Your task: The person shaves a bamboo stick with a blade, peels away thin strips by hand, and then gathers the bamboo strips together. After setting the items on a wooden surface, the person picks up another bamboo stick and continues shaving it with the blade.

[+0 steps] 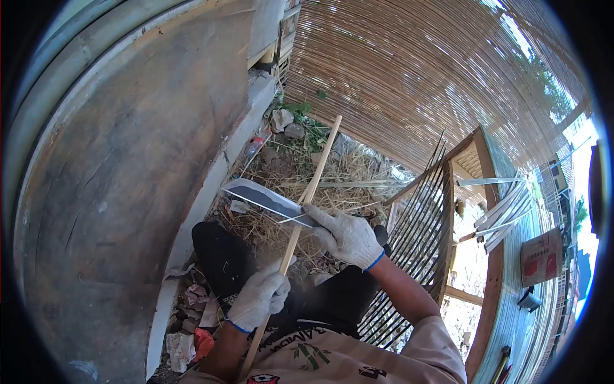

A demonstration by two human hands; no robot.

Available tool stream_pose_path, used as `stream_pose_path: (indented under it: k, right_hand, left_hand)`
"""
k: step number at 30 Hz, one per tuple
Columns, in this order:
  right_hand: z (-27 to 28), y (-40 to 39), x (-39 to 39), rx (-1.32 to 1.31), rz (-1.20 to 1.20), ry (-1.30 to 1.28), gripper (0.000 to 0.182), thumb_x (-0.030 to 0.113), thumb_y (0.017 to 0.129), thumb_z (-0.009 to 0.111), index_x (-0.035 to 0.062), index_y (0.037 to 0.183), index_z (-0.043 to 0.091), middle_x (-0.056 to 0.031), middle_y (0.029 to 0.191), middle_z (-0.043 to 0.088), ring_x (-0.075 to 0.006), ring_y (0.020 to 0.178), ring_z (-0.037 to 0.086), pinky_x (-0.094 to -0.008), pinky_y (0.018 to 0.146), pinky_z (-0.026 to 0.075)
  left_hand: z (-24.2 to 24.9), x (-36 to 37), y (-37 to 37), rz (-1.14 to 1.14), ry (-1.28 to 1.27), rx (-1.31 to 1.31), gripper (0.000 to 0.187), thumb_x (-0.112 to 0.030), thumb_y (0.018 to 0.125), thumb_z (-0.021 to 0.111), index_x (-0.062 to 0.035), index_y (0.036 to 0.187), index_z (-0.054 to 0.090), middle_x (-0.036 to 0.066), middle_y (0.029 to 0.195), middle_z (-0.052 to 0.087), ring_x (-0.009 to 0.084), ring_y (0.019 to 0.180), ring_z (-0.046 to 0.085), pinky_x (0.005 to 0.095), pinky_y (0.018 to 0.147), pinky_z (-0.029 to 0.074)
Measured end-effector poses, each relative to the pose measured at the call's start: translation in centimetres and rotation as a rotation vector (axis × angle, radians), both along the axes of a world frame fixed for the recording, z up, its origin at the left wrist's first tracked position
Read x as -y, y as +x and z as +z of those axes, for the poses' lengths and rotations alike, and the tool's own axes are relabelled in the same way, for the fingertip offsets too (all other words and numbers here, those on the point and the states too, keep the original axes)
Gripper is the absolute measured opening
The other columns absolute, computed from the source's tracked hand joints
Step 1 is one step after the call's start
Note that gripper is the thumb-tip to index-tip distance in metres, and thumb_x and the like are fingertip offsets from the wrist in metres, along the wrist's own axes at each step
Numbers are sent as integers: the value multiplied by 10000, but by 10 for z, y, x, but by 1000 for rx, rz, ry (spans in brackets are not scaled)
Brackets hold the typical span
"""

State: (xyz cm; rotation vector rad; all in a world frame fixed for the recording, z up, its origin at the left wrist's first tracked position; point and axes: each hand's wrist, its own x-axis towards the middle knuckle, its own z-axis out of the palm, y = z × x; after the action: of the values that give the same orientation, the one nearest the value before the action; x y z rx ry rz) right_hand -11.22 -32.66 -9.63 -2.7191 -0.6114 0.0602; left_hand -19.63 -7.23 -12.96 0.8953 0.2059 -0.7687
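Note:
My left hand (261, 297), in a white knit glove with a blue cuff, is closed around a long pale strip (325, 157) that looks like split bamboo. The strip slants from my shirt up and away toward the screen. In my gloved right hand (348, 235) is a broad-bladed machete (263, 200); its handle is mostly hidden by the fingers. The blade points left and meets the strip close to my right fingertips. A thin pale sliver lies along the blade near this crossing. Both hands are above my dark-clothed knees.
A large weathered board (128, 173) stands on the left. Straw (364, 173) and shavings cover the ground ahead, with stones (281, 120) beyond. On the right are a slatted rack (416, 230), bundled strips (508, 211) and a cardboard box (541, 257). A reed screen (409, 70) spans the back.

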Motion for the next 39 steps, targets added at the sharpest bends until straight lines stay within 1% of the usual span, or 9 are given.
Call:
stream_pose_path:
  k: [8,13,16,18,23,28,35,37,39]
  right_hand:
    - [-12,35,22,114,-121,28,501,365,1059,561,231,1537,493,-188,906,687,-419,834,713,-529,725,559]
    - [3,70,70,83,-411,183,490,267,1061,551,102,1519,500,-218,1032,727,-456,913,702,-509,817,551]
    - [-3,52,63,258,-264,276,495,248,1062,542,68,1520,491,-233,1068,723,-449,935,706,-498,830,556]
    - [-10,34,49,211,-237,264,503,256,1058,552,103,1533,486,-234,1108,718,-448,955,710,-512,851,554]
    - [10,-7,0,-21,47,6,562,383,1052,580,214,1571,446,-188,955,680,-376,842,730,-487,689,583]
    - [1,-1,-3,38,68,-15,590,493,1047,545,249,1574,438,-181,877,651,-374,710,719,-483,585,573]
    - [0,3,-7,28,51,-108,567,492,1053,537,276,1569,442,-178,863,649,-361,701,721,-480,575,575]
    - [0,5,-8,20,39,-130,562,489,1053,539,289,1569,441,-174,855,643,-356,693,718,-478,570,572]
    - [-3,9,-9,84,75,-118,549,492,1052,541,311,1563,451,-160,829,628,-339,654,699,-473,549,562]
  left_hand:
    - [3,-6,-13,-38,20,-37,508,-118,1077,451,-30,1576,415,-46,735,415,39,531,352,202,453,324]
    - [11,-23,-36,-72,18,-124,511,-120,1073,453,-86,1582,433,-49,745,440,39,533,340,195,467,292]
    - [4,-17,-34,14,39,-102,486,-138,1075,475,-87,1557,455,-42,776,482,37,543,360,189,479,294]
    - [-6,-6,-22,89,26,-70,487,-162,1094,470,-63,1571,447,-19,824,491,38,600,412,198,503,338]
    - [-10,13,-8,33,296,60,508,-122,1087,491,-69,1590,436,-45,817,500,24,595,426,194,496,351]
    - [-33,12,-14,98,632,520,490,-103,1079,502,-83,1568,495,-77,745,470,10,572,413,201,491,373]
    - [-35,9,-18,105,710,586,478,-108,1075,511,-51,1550,506,-56,753,487,23,610,438,224,526,406]
    - [-33,10,-17,130,727,523,377,-119,1056,528,-11,1414,575,164,725,449,166,619,472,378,600,447]
    - [-29,8,-16,118,740,530,381,-122,1060,530,-14,1422,574,164,725,452,160,621,470,376,599,447]
